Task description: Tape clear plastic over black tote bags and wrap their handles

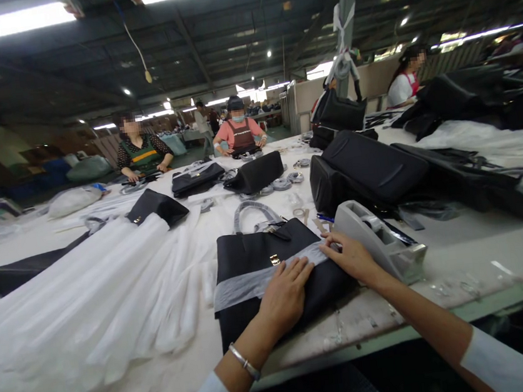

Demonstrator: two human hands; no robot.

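Observation:
A black handbag (244,254) lies flat on the table before me, its wrapped handle (254,205) pointing away. A translucent white strip (243,287) runs across its front, just below the gold clasp (275,260). My left hand (287,290) rests flat on the strip and bag, fingers stretched out and pointing right. At the bag's right side, my right hand (349,255) has its thumb and index finger curled together at the strip's right end. A grey tape dispenser (365,234) stands right beside that hand.
White wrapping sheets (111,288) are heaped on the left. More black bags (366,168) pile up at the right, others (259,172) lie farther back. Coiled grey-wrapped straps (281,184) sit mid-table. Several people work beyond the table (468,267); its front edge runs near my forearms.

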